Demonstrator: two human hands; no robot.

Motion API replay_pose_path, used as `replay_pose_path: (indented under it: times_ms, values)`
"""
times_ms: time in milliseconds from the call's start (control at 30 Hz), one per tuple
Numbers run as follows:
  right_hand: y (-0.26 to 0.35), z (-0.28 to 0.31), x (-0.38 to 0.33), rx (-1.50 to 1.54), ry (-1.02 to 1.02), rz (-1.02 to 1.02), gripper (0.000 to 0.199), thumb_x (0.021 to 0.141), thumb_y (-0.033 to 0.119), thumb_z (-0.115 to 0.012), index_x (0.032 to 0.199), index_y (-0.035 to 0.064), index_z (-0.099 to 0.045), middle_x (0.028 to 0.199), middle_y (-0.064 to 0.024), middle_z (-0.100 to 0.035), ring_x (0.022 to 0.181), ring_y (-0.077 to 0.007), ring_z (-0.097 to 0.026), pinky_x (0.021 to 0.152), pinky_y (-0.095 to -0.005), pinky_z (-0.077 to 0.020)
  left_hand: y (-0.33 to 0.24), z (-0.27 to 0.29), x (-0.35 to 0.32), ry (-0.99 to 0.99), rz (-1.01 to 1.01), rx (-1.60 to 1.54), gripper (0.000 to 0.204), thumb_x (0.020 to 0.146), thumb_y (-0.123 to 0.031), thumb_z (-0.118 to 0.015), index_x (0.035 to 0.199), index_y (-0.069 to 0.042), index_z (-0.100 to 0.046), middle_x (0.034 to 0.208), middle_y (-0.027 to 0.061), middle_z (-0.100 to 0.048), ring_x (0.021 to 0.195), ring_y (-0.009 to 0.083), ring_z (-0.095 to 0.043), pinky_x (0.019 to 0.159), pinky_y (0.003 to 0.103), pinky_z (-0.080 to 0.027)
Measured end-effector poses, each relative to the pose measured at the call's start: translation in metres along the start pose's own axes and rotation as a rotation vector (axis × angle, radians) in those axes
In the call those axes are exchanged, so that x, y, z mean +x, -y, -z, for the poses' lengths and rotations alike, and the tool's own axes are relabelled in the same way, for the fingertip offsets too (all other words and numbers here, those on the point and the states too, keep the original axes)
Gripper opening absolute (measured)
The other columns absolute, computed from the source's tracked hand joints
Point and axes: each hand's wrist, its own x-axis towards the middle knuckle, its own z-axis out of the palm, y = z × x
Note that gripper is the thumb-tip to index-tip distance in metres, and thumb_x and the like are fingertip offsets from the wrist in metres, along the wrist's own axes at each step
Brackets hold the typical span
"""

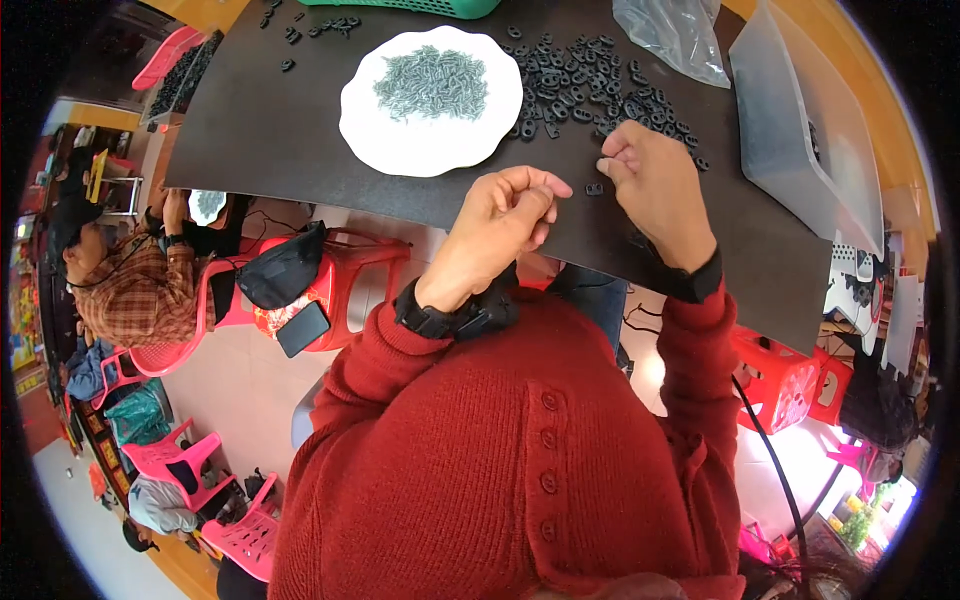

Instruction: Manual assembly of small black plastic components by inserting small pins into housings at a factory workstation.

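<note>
My left hand [493, 232] is above the near edge of the dark table, thumb and index finger pressed together. Whatever may be in that pinch is too small or hidden to tell. To its right, my right hand [662, 190] is closed in a pinch too, its fingertips beside the heap of small black two-holed plastic pieces [575, 80]; I cannot make out anything in it. One black piece [594, 189] lies alone on the table between both hands. Beyond my left hand, a white scalloped plate [385, 150] bears a pile of tiny slender grey metal parts [432, 84].
A translucent plastic bin [800, 150] stands at the table's right, beside a clear plastic bag [675, 40]. A green basket [410, 6] is at the far edge. On the left, a red stool [375, 265] holds a black bag and a phone [302, 330]; another person [130, 290] sits beyond.
</note>
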Motion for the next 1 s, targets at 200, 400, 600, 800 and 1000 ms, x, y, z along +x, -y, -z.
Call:
replay_pose_path:
  times_ms: [200, 400, 600, 800, 1000]
  values:
    - [0.043, 0.057, -0.039, 0.547, 0.112, -0.170, 0.019, 0.102, 0.007, -0.079, 0.117, -0.0037, -0.083, 0.095, 0.0006, -0.079, 0.085, -0.0029, -0.064, 0.077, -0.0243, -0.0516, -0.016, -0.018, -0.002, 0.024, 0.007, 0.031, 0.036, 0.116, -0.036, -0.068, 0.109, -0.002, -0.077, 0.081, -0.0074, -0.055, 0.066, 0.0023, -0.046, 0.058, 0.020, -0.036]
    - [0.042, 0.071, -0.074, 0.683, 0.101, -0.189, 0.019, 0.106, 0.005, -0.075, 0.120, -0.0042, -0.083, 0.100, 0.0003, -0.079, 0.093, -0.0060, -0.068, 0.085, -0.0239, -0.0534, -0.010, -0.056, -0.001, 0.022, -0.240, 0.323, 0.027, 0.111, -0.027, -0.077, 0.106, -0.002, -0.080, 0.088, -0.0058, -0.071, 0.076, 0.0005, -0.057, 0.065, 0.020, -0.045]
    - [0.024, 0.071, -0.088, 0.860, 0.110, -0.232, 0.024, 0.106, 0.008, -0.077, 0.127, -0.0042, -0.080, 0.102, -0.0010, -0.080, 0.096, -0.0063, -0.070, 0.087, -0.0238, -0.0547, -0.013, -0.069, -0.008, 0.054, -0.083, 0.209, 0.022, 0.110, -0.022, -0.078, 0.108, 0.000, -0.081, 0.097, -0.0024, -0.077, 0.088, 0.0028, -0.065, 0.079, 0.022, -0.053]
    - [0.012, 0.072, -0.096, 0.841, 0.138, -0.232, 0.020, 0.107, 0.011, -0.077, 0.120, -0.0045, -0.079, 0.100, -0.0021, -0.079, 0.094, -0.0073, -0.071, 0.087, -0.0243, -0.0554, -0.012, -0.081, -0.013, 0.025, -0.068, 0.332, 0.022, 0.112, -0.019, -0.073, 0.108, 0.002, -0.080, 0.100, -0.0017, -0.078, 0.092, 0.0029, -0.065, 0.083, 0.024, -0.053]
    - [0.002, 0.074, -0.100, 0.863, 0.135, -0.254, 0.020, 0.105, 0.015, -0.080, 0.108, -0.0046, -0.079, 0.090, -0.0029, -0.078, 0.084, -0.0068, -0.069, 0.075, -0.0245, -0.0543, -0.008, -0.091, -0.011, 0.023, -0.024, 0.368, 0.022, 0.112, -0.018, -0.073, 0.108, 0.002, -0.080, 0.100, -0.0023, -0.077, 0.093, 0.0026, -0.064, 0.083, 0.024, -0.053]
